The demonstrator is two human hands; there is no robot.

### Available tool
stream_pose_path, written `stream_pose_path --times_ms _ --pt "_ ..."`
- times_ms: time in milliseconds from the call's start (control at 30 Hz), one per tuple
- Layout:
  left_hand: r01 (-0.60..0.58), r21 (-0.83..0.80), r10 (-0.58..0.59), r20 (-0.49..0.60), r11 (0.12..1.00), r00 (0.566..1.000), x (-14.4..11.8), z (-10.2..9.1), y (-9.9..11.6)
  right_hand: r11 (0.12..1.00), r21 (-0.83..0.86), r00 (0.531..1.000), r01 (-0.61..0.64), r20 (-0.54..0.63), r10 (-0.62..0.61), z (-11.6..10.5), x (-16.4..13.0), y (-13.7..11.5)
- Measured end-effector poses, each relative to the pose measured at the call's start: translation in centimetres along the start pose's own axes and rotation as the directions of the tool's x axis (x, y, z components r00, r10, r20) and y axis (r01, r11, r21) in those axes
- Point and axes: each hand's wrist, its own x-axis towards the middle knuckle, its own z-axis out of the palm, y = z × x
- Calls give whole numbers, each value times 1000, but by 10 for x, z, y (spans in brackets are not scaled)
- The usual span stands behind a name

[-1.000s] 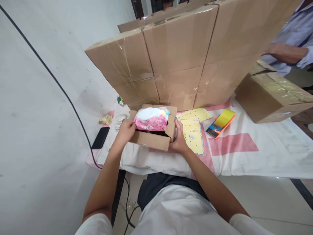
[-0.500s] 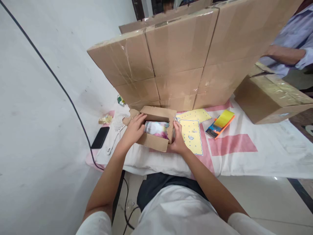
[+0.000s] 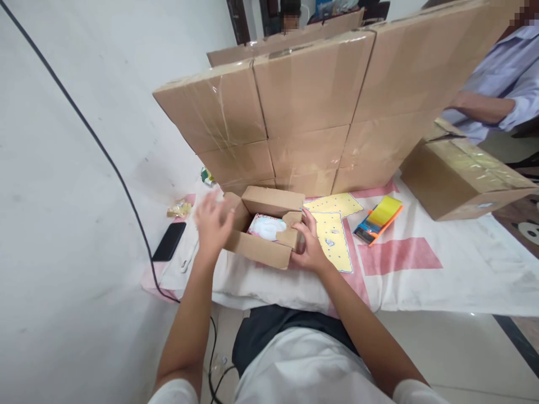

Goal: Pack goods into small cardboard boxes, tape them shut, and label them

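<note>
- Behind my work, stacked cartons [image 3: 311, 90] stand across the upper middle of the frame, and a pale wall [image 3: 50, 224] fills the left side.
- Under everything lies a white and pink cloth [image 3: 421, 294], with a yellow printed part [image 3: 337, 255] right of the centre.
- Near the centre of the frame, one small box [image 3: 256, 249] stands open on this cloth.
- Inside the small box, between its walls, lies a mostly white packet [image 3: 265, 227] with a little pink.
- With my right hand [image 3: 311, 247] I hold the right end of the small box.
- My left hand [image 3: 213, 221] is at the left end, its fingers spread wide and blurred; I cannot tell if it touches the cardboard.
- At left, a black phone [image 3: 169, 241] lies near the wall.
- At right lies a yellow, orange and blue item [image 3: 378, 220]; toward the upper right are a bigger carton [image 3: 450, 174] and another person's forearm [image 3: 484, 106].
</note>
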Motion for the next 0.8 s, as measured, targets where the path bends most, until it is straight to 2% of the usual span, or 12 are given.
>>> stream_pose_path --times_ms 33,67,100,167,233,300,400,500,633,700,800 --pt "46 -67 -53 -116 997 992 -2 -1 -13 1000 11 1000 -15 15 15 -3 2 -2" --pt "58 -160 -83 -151 985 985 -6 0 -25 999 26 999 -37 33 36 -6 5 -4" --pt "42 -257 -76 -122 965 990 -9 0 -35 997 48 997 -62 54 60 -9 7 -5" --pt "-23 -412 22 -9 911 1000 -19 2 -48 985 115 987 -128 113 115 -16 11 -8" --pt "-86 -467 135 72 880 988 -31 2 -48 965 179 970 -193 181 160 -21 15 -9" --pt "-138 -440 231 167 888 958 -42 0 -39 949 227 961 -219 220 170 -25 18 -5" --pt "-230 -310 323 292 922 901 -54 -3 -20 939 285 971 -193 196 140 -25 21 2" --pt "-304 -203 357 327 931 875 -61 -7 -8 932 310 974 -188 183 136 -24 22 6" --pt "-373 -153 403 349 915 846 -68 -15 -4 931 316 965 -181 239 106 -34 23 -3" --pt "-343 -203 392 301 917 869 -71 -17 -4 930 302 949 -210 293 119 -43 25 -10" --pt "-186 -304 232 123 934 965 -70 -13 -1 955 208 934 -213 331 136 -54 32 -20"
